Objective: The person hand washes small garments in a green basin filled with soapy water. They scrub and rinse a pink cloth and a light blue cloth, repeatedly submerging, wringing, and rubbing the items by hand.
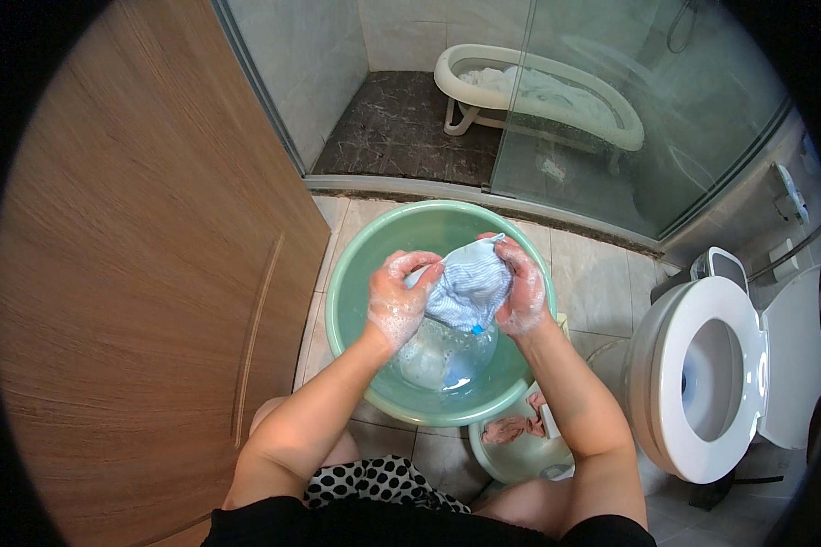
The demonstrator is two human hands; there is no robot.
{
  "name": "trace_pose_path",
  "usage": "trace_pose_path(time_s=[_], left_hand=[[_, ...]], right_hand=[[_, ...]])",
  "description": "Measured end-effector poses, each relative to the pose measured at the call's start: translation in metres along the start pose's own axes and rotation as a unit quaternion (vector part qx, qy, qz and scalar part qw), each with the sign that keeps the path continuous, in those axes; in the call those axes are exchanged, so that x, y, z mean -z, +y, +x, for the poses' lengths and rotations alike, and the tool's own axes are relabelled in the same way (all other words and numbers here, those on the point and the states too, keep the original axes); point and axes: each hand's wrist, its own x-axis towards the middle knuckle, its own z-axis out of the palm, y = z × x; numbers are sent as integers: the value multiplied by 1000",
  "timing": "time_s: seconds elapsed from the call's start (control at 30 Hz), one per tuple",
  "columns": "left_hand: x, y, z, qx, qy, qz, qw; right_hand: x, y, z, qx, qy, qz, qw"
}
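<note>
Between my two soapy hands, above a large green plastic basin (351, 369), stretches a wet blue-and-white striped cloth garment (471, 284) with a small bright blue tag at its lower edge. My left hand (400, 294) pinches the garment's left end between thumb and fingers. On the other side, my right hand (522, 284) grips its right end, the fingertips partly behind the cloth. White suds cover both hands and wrists. Sudsy water (434, 359) lies in the bottom of the basin, with something pale blue in it that I cannot make out.
A smaller pale basin (496, 461) with a pink cloth (507, 429) stands partly under my right forearm. The toilet (667, 383) is at the right, a wooden door (157, 273) at the left. Beyond the glass shower screen (588, 171), a white baby bathtub (479, 99) holds white cloth.
</note>
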Motion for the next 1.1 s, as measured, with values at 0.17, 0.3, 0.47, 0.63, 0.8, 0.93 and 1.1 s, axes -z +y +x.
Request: trace_pose_path(time_s=[0.17,0.3,0.47,0.63,0.8,0.93,1.1], left_hand=[[0,-12,3,-93,15,-24,995],[-6,-4,1,44,-18,-378,925],[-3,-2,0,135,-37,-487,862],[-5,-4,1,115,-30,-403,907],[-6,-6,0,92,-15,-344,934],[-9,-10,1,64,5,-337,939],[-9,2,-4,90,-28,-413,906]], right_hand=[[-1,1,1,-37,-7,60,997],[-2,5,3,-64,35,64,995],[-10,5,0,-56,27,40,997],[-12,2,-4,-20,0,-15,1000],[-25,-3,-11,-89,-19,20,996],[-16,0,-8,-97,-44,59,993],[-6,7,-1,-116,-24,127,985]])
